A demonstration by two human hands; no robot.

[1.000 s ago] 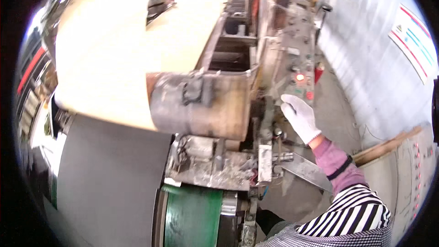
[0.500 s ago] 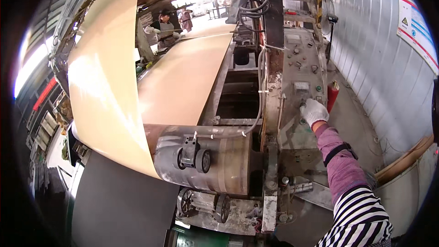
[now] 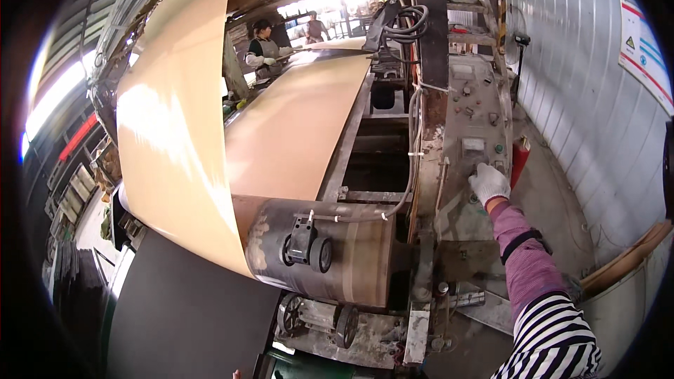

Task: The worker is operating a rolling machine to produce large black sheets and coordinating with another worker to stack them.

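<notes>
My right hand (image 3: 490, 184), in a white knitted glove, rests against the lower part of a dusty grey control panel (image 3: 460, 221). Its fingers are curled in, and what they grip on the panel is hidden beneath them. A green button (image 3: 499, 148) and a small rectangular meter (image 3: 473, 145) sit just above the hand. At the bottom edge only a sliver of my left hand (image 3: 236, 375) shows, its fingers mostly out of view. Left of the panel, a wide tan sheet (image 3: 175, 140) hangs in a loop beside a large metal roller (image 3: 358, 256).
A black wheeled bracket (image 3: 303, 245) rests against the roller, above another wheeled unit (image 3: 319, 316). Dark sheet material (image 3: 196, 316) lies lower left. A red cylinder (image 3: 519, 160) stands beside the panel. Farther off, a gloved co-worker (image 3: 264, 52) handles sheet; another person (image 3: 315, 27) is behind.
The view has shifted slightly, so the scene sits farther right and lower. My right hand stays at the panel. A bit of my left hand now shows at the bottom. The co-worker's arms moved.
</notes>
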